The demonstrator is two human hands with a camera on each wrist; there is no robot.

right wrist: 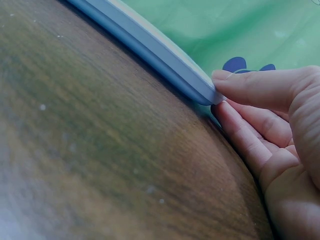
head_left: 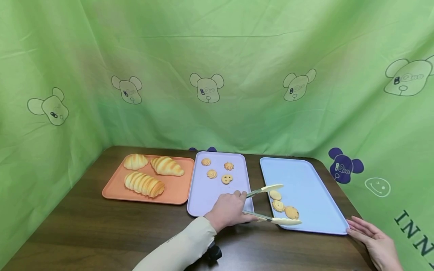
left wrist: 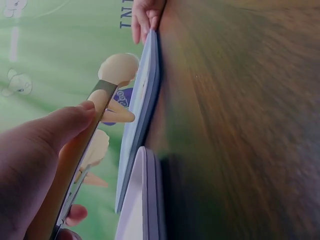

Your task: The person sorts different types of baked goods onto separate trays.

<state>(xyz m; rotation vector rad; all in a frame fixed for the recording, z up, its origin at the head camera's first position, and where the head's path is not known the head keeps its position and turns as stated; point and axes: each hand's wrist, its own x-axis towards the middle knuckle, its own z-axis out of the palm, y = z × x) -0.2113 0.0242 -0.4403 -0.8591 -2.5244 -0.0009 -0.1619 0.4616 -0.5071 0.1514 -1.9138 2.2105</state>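
My left hand grips metal tongs with cream-coloured ends. The ends are spread wide apart over the left part of the light blue tray. Three cookies lie on that tray between the tong ends: a plain round one, a ridged one and one with dark bits. At the tray's near right corner, my right hand pinches the rim. In the right wrist view its thumb is on top and the fingers lie below. The left wrist view shows a thumb pressed on the tongs' handle.
A lavender tray in the middle bears several cookies, among them a pretzel-shaped one. To its left, an orange tray holds three bread pieces, one a croissant. A green curtain hangs behind the dark wooden table.
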